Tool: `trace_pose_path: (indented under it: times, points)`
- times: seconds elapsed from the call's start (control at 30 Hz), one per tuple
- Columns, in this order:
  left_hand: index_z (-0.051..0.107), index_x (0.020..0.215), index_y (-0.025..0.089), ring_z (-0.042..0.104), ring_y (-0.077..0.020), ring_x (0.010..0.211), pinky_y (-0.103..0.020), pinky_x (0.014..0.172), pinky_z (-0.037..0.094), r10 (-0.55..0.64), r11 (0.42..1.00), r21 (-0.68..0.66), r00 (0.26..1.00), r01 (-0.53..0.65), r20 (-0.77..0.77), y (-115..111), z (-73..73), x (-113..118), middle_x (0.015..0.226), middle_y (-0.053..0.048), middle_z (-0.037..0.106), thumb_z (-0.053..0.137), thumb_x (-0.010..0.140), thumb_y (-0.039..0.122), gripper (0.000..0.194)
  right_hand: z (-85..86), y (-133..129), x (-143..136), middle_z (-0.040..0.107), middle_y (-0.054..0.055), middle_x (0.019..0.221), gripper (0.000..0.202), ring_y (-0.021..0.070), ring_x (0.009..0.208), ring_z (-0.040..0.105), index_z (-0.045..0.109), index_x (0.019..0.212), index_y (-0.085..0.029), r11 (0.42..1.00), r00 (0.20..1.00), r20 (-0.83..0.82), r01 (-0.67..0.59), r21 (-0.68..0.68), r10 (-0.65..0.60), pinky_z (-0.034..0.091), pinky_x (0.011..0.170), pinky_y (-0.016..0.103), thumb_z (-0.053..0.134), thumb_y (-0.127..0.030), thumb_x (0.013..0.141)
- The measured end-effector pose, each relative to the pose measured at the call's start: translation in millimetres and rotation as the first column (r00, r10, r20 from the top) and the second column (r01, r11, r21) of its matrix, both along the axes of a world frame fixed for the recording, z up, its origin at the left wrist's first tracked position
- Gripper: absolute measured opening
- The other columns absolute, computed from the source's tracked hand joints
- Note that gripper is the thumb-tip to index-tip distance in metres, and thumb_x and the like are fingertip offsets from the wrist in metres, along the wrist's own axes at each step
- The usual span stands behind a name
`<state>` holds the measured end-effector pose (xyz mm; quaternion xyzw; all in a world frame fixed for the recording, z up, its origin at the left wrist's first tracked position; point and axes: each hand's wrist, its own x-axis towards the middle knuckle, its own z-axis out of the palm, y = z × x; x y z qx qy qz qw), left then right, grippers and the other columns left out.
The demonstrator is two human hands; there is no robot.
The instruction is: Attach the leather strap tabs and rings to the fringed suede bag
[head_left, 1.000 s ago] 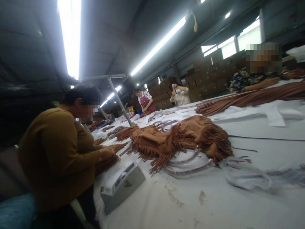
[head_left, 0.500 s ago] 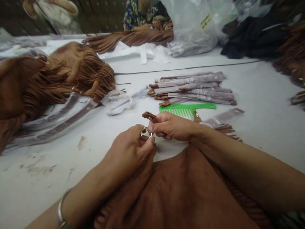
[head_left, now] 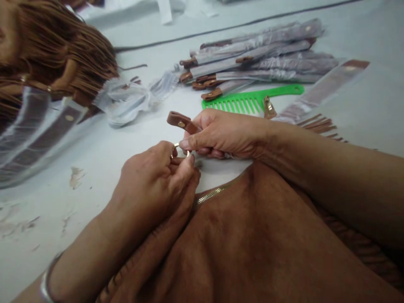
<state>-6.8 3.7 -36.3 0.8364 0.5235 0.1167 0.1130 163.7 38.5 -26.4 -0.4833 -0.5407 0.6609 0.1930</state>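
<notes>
Head view, the only one. Left hand (head_left: 154, 181) and right hand (head_left: 221, 134) meet near the middle of the white table (head_left: 104, 168), fingertips touching over a small gold ring (head_left: 179, 148). Left fingers pinched shut on the ring. Right hand closed on a brown strap end (head_left: 181, 122) with a gold rivet; the strap tip sticks out up-left past the thumb, and the right fingertips also touch the ring. Ring sits just above the top edge of a brown suede bag (head_left: 252, 235), which fills the near edge of the table under both forearms. Gold zipper (head_left: 211, 194) runs along the bag's top, just below the left fingers. Silver bangle (head_left: 47, 282) on the left wrist, near-left corner.

Beyond the hands: green comb (head_left: 252, 99) flat on the table, just behind the right hand. Bundle of plastic-wrapped straps (head_left: 261, 63) behind the comb, toward the far edge. One loose wrapped strap (head_left: 322, 90) to the right of the comb, fringe strips beside it. Pile of fringed brown bags (head_left: 57, 50) at the far-left corner, wrapped straps hanging from it along the left edge. Crumpled clear plastic (head_left: 126, 99) between pile and bundle. Thin dark cord (head_left: 221, 28) across the far side.
</notes>
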Motion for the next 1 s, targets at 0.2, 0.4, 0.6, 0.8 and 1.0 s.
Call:
trace_pose_path:
  times: [0.2,0.4,0.6,0.8,1.0]
  points:
    - [0.052,0.07,0.018,0.044,-0.0103,0.048,-0.023,0.049,0.029,0.026,0.999,-0.028,0.997,-0.024,0.068,2,-4.8,-1,0.056,0.002,0.052,0.05,0.081,0.041,0.026,5.1,3,7,0.046,-0.003,0.049,0.007,0.002,0.037,0.035,0.055,0.075,-0.008,0.994,0.993,0.039,-0.11,-0.022,0.111,0.024,0.032,0.012,0.056,-0.01,0.081]
    - [0.056,0.075,0.018,0.048,-0.0111,0.049,-0.022,0.05,0.033,0.122,0.992,-0.023,0.99,-0.121,0.075,3,-1.9,1,0.056,0.002,0.054,0.05,0.079,0.041,0.024,5.4,1,2,0.049,-0.003,0.052,0.006,0.002,0.037,0.035,0.054,0.076,-0.009,0.997,0.997,0.04,-0.073,0.024,0.072,0.024,0.034,0.013,0.055,-0.011,0.082]
    - [0.053,0.1,0.016,0.057,-0.0139,0.056,-0.023,0.054,0.042,0.256,0.967,-0.071,0.944,-0.247,0.207,1,0.6,4,0.068,0.0,0.061,0.055,0.077,0.043,0.036,1.9,-2,-8,0.042,-0.004,0.049,0.014,0.0038,0.041,0.035,0.05,0.067,-0.011,0.977,0.996,0.073,-0.056,0.207,0.042,0.025,0.038,0.016,0.048,-0.013,0.081]
    - [0.059,0.097,0.017,0.058,-0.0138,0.059,-0.024,0.055,0.041,0.135,0.988,-0.1,0.973,-0.118,0.185,3,7.7,2,0.072,-0.001,0.063,0.049,0.081,0.038,0.028,3.2,-3,-8,0.04,-0.004,0.048,0.019,0.004,0.043,0.035,0.045,0.062,-0.013,0.943,0.992,0.126,-0.061,0.327,0.02,0.023,0.04,0.016,0.045,-0.017,0.08]
    - [0.063,0.084,0.019,0.054,-0.012,0.056,-0.023,0.053,0.038,0.106,0.956,-0.289,0.971,-0.042,0.212,4,22.5,-1,0.067,0.002,0.063,0.051,0.081,0.039,0.023,0.6,-1,-5,0.037,-0.006,0.046,0.02,0.0035,0.034,0.029,0.04,0.059,-0.015,0.998,0.997,-0.072,-0.023,0.058,0.027,0.018,0.032,0.016,0.044,-0.019,0.078]
